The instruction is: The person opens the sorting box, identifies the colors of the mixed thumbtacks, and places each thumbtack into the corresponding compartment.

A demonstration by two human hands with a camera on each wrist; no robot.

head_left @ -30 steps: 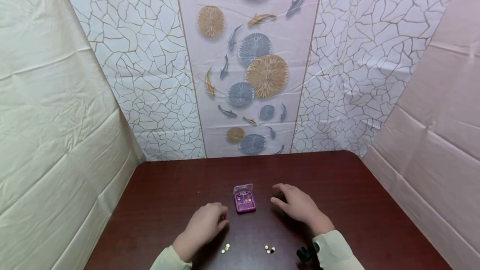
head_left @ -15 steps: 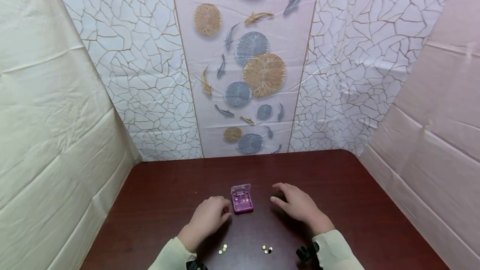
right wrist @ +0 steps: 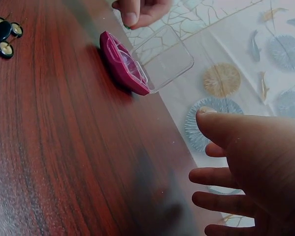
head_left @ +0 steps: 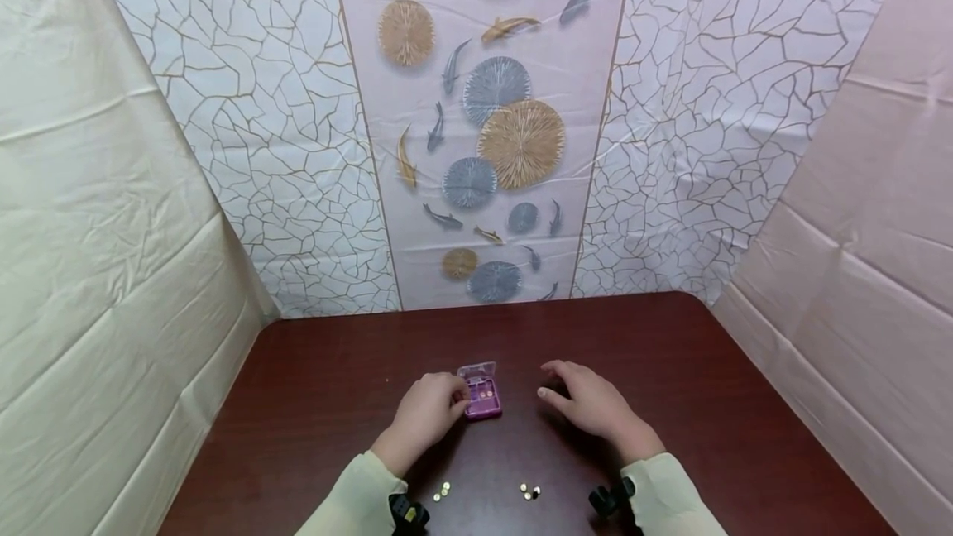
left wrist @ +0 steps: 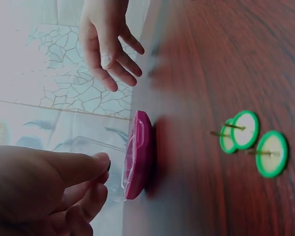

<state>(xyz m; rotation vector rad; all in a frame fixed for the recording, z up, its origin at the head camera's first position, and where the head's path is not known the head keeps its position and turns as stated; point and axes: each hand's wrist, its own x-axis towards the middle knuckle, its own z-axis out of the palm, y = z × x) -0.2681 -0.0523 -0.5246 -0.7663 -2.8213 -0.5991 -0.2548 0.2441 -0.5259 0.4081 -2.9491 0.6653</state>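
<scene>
My left hand (head_left: 426, 410) is at the left side of a small purple pill box (head_left: 486, 410) and partly covers it. Between its thumb and fingertips it pinches a green thumbtack (left wrist: 109, 166), mostly hidden. The box's clear lid (right wrist: 168, 56) stands raised at the back, and small pieces lie in its compartments. Several green-rimmed thumbtacks (left wrist: 271, 153) lie points up on the table below the left hand. To the right of the box, my right hand (head_left: 591, 404) holds nothing; its fingers are spread and relaxed.
A group of black thumbtacks (right wrist: 4, 49) lies near the front of the dark red wooden table (head_left: 335, 370). Patterned cloth (head_left: 499, 189) hangs behind the table, and plain cloth (head_left: 841, 271) hangs along both sides.
My left hand has moved forward and right, from beside the box to over its left edge. The right hand has stayed in place. The head view has shifted slightly.
</scene>
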